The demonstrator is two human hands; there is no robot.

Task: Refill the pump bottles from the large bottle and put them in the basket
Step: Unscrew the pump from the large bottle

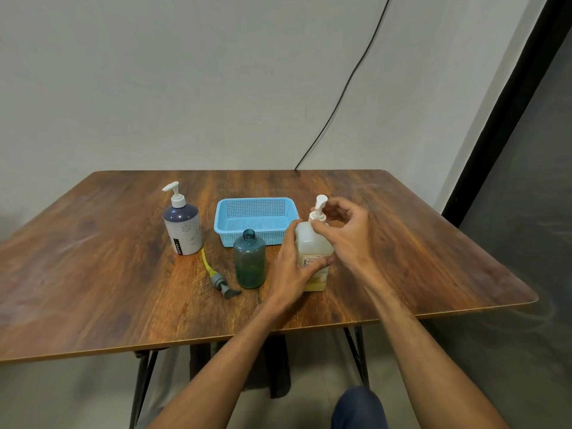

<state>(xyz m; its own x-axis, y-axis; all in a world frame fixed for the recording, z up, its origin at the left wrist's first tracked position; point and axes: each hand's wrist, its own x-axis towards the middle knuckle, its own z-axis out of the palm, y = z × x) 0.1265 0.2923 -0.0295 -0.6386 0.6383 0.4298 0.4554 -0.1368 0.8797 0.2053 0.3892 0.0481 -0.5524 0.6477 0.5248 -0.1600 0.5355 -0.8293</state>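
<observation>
A translucent white pump bottle (309,243) with a little yellowish liquid stands upright at the table's middle right. My left hand (294,267) is wrapped around its body. My right hand (343,233) pinches the collar of its white pump head (319,205). To its left stands a teal bottle (249,261), uncapped and upright. Its grey pump with a yellow tube (218,278) lies flat on the table beside it. A white and dark blue pump bottle (182,226) stands further left. The light blue basket (223,218) sits behind the teal bottle, with nothing inside.
The wooden table (93,274) has rounded corners and its front edge runs near me. A black cable (346,85) hangs down the wall to the table's back edge. A dark panel (526,150) stands at the right.
</observation>
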